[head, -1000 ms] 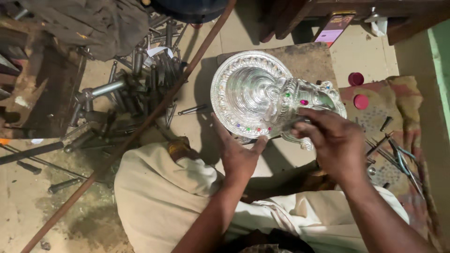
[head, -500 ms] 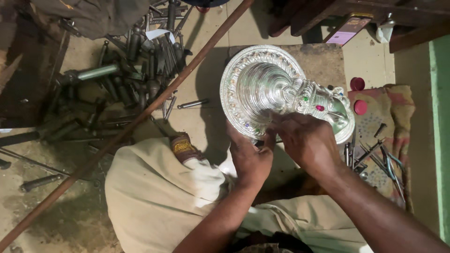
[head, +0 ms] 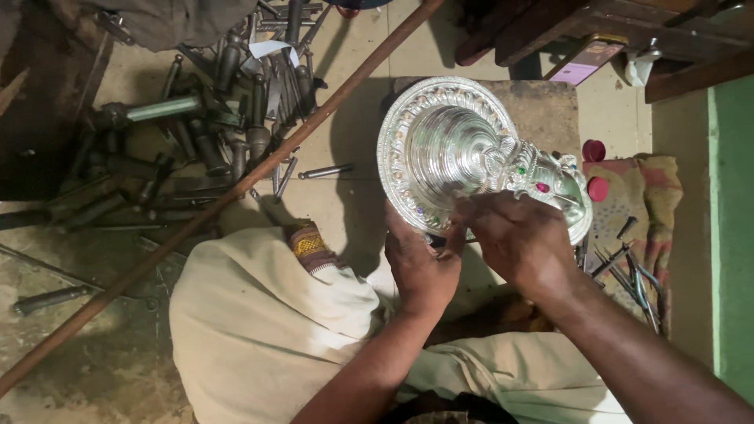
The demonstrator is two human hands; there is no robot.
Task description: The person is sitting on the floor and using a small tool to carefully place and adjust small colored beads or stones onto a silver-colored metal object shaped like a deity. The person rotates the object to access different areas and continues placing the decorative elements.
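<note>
A shiny silver crown-like ornament with a wide embossed round rim and small red and green stones stands on a block in front of me. My left hand grips the near edge of its rim from below. My right hand holds the ornament's lower right side, fingers curled over the decorated part. Whether a small tool sits between the fingers is hidden.
A long rusty rod crosses the floor diagonally. A heap of metal punches and chisels lies at the upper left. Thin tools rest on a patterned cloth at right, with two red caps. My cream-clothed knee fills the bottom.
The view has shifted and the ornament sits more to the right and nearer. Both hands have closed in on its near rim; the right hand slid lower along the decorated side.
</note>
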